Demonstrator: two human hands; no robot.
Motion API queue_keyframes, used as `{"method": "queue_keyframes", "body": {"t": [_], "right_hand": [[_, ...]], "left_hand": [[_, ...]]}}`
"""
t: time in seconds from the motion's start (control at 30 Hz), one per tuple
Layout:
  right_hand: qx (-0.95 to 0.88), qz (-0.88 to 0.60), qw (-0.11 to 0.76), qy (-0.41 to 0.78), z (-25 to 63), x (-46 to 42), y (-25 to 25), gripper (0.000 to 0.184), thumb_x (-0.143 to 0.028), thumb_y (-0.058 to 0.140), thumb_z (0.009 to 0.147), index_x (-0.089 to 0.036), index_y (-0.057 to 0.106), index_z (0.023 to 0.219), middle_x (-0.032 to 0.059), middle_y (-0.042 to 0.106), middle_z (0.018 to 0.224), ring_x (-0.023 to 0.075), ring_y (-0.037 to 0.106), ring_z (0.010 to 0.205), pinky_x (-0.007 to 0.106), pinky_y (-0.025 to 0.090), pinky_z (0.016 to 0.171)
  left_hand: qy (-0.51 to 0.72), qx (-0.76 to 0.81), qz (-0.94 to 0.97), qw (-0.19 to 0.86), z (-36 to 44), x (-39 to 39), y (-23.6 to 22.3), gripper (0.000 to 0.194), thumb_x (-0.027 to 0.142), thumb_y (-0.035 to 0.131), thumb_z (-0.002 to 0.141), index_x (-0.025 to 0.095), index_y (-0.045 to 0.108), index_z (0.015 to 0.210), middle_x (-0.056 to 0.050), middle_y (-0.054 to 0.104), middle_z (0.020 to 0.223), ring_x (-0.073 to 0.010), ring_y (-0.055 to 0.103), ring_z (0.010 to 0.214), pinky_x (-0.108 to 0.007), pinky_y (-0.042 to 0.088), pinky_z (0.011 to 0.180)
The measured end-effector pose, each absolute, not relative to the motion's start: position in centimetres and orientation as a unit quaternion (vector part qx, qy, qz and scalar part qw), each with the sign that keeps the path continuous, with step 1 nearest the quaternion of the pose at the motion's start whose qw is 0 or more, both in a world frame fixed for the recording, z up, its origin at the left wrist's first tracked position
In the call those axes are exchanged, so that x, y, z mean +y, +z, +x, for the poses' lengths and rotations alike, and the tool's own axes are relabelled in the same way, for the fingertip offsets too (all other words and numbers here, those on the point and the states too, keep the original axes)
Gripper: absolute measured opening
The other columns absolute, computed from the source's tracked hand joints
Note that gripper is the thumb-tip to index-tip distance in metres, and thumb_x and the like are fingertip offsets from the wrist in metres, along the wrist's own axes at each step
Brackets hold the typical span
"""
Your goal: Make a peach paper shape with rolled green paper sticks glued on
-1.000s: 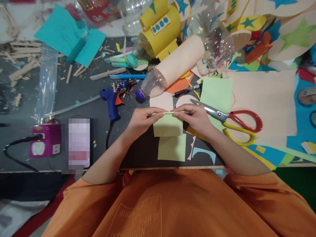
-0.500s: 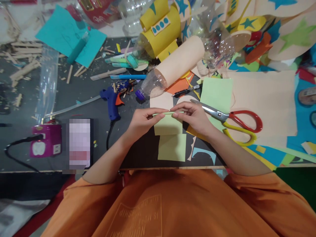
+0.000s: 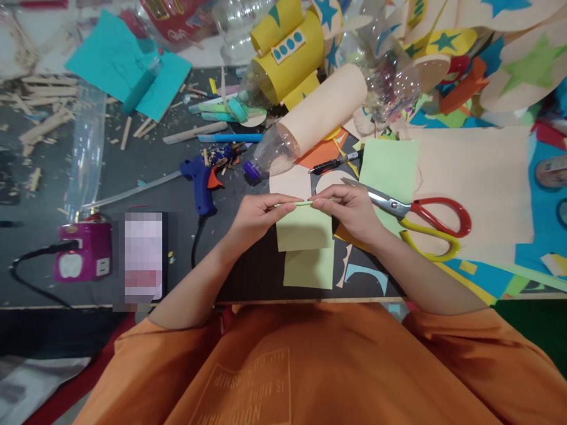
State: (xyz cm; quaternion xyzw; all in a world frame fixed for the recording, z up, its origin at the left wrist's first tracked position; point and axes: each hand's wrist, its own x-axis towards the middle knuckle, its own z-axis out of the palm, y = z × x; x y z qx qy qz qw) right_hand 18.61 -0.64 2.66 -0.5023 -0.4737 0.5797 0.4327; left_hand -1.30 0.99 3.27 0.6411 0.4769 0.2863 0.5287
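My left hand (image 3: 261, 218) and my right hand (image 3: 348, 209) pinch the far edge of a light green paper sheet (image 3: 305, 230) between thumbs and fingers. That edge looks folded or rolled into a narrow strip, and the rest of the sheet hangs toward me. Under its near end lies a second light green paper piece (image 3: 309, 271) on the dark table. Scissors (image 3: 401, 208) with one red and one yellow handle lie to the right, their tips close to my right hand. Beyond the hands are a black pen (image 3: 334, 162) and a paper-wrapped bottle (image 3: 328, 109) with a purple cap.
On the left are a blue glue gun (image 3: 204, 183), a purple power adapter (image 3: 83, 251) and a phone (image 3: 143, 257). Wood scraps (image 3: 46, 112) and a teal sheet (image 3: 104, 59) lie farther back. A yellow-wrapped bottle (image 3: 290, 59) and a large peach sheet (image 3: 478, 183) are beyond and right.
The paper's near edge sits slightly lower over the second piece. My right hand has shifted a little rightward along the strip; both hands keep their pinch.
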Motion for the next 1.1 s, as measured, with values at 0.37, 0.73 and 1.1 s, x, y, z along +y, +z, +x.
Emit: {"method": "queue_keyframes", "body": {"t": [0.37, 0.73, 1.1], "right_hand": [[-0.473, -0.504, 0.434, 0.577, 18.62, -0.63, 2.73, 0.013, -0.034, 0.08, 0.067, -0.022, 0.075, 0.066, 0.0, 0.072, 0.066, 0.0102, 0.058, 0.058, 0.025, 0.047, 0.056], [-0.457, -0.487, 0.436, 0.603, 18.73, -0.31, 2.55, 0.014, -0.031, 0.081, 0.064, -0.021, 0.076, 0.072, -0.0005, 0.07, 0.068, 0.0083, 0.053, 0.057, 0.024, 0.042, 0.054], [-0.493, -0.49, 0.442, 0.567, 18.69, -0.23, 2.55, 0.005, -0.022, 0.076, 0.066, -0.021, 0.074, 0.07, -0.0023, 0.065, 0.065, 0.0074, 0.049, 0.054, 0.023, 0.041, 0.052]], "left_hand": [[0.289, 0.474, 0.641, 0.53, -1.28, 1.04, 3.25, 0.023, 0.039, 0.067, 0.083, 0.023, 0.08, 0.09, -0.003, 0.079, 0.093, -0.018, 0.073, 0.086, -0.023, 0.054, 0.079], [0.312, 0.484, 0.623, 0.529, -0.99, 0.94, 2.97, 0.022, 0.036, 0.071, 0.079, 0.023, 0.08, 0.094, -0.004, 0.078, 0.097, -0.0199, 0.073, 0.09, -0.026, 0.055, 0.081], [0.329, 0.504, 0.587, 0.541, -0.86, 1.08, 2.85, 0.022, 0.033, 0.075, 0.072, 0.022, 0.08, 0.09, -0.005, 0.079, 0.093, -0.0216, 0.073, 0.089, -0.029, 0.057, 0.083]]}}
